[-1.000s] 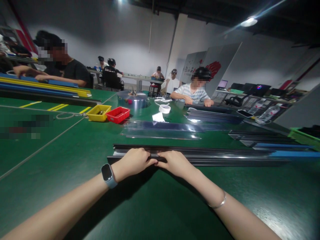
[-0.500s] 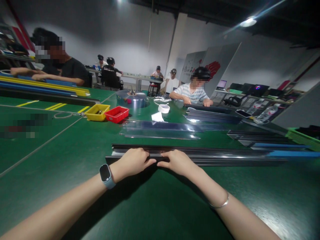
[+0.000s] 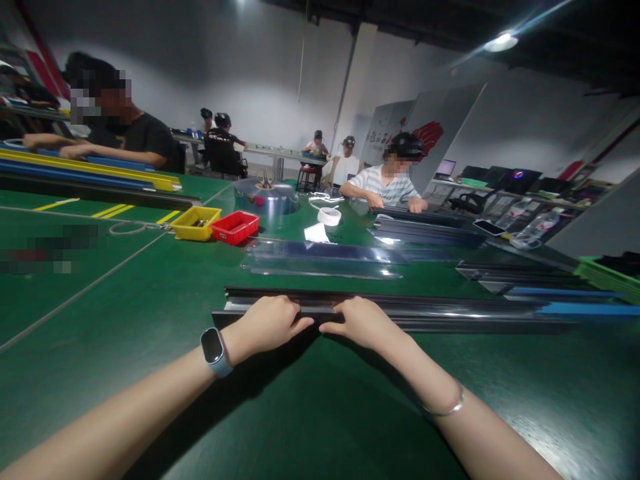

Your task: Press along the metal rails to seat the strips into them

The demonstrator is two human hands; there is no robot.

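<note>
A long black channel strip (image 3: 450,311) lies crosswise on the green table in front of me, with a shiny clear film running along its groove. My left hand (image 3: 267,323) grips it near its left end, thumb on the near edge and fingers over the top. Just to the right, my right hand (image 3: 363,323) holds the same strip in a like grip, thumb pointing left. A small gap separates the two thumbs. The fingertips of both hands are partly hidden in the groove. Beyond the strip lie clear plastic strips (image 3: 325,260), apart from my hands.
A yellow bin (image 3: 195,223) and a red bin (image 3: 235,228) stand left of a roll of clear film (image 3: 265,200). White tape (image 3: 329,217) lies nearby. More black strips (image 3: 520,277) and a green basket (image 3: 607,277) sit at right. Co-workers sit across the table.
My right hand has slid slightly right along the strip, widening the gap between my thumbs. My left hand stays at the same place on the strip.
</note>
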